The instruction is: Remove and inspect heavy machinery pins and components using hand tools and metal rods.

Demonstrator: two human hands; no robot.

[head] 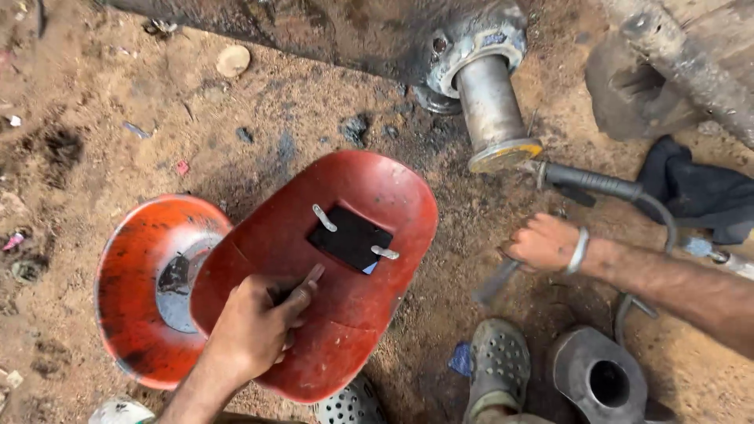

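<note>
Your left hand (255,326) is closed around the grip at the back of a red welding shield (330,267). Your thumb sticks up against the red shell. The shield has a small dark window (349,237) in its middle with two little metal clips. You hold the shield tilted over the dirt ground (86,157), low in front of you.

Just left of the shield, touching its edge, lies a round orange bowl-shaped cover (137,290) with a grey hole in it.

Your right hand (543,243) is curled shut on a grey metal tool (495,283) that points down to the ground. There is a silver bangle (577,251) on that wrist.

A thick metal shaft (491,110) pokes out above your right hand. A black handle with a cable (597,184) lies near it. A dark cloth (695,188) lies at the right. Your grey shoes (499,365) show at the bottom.
</note>
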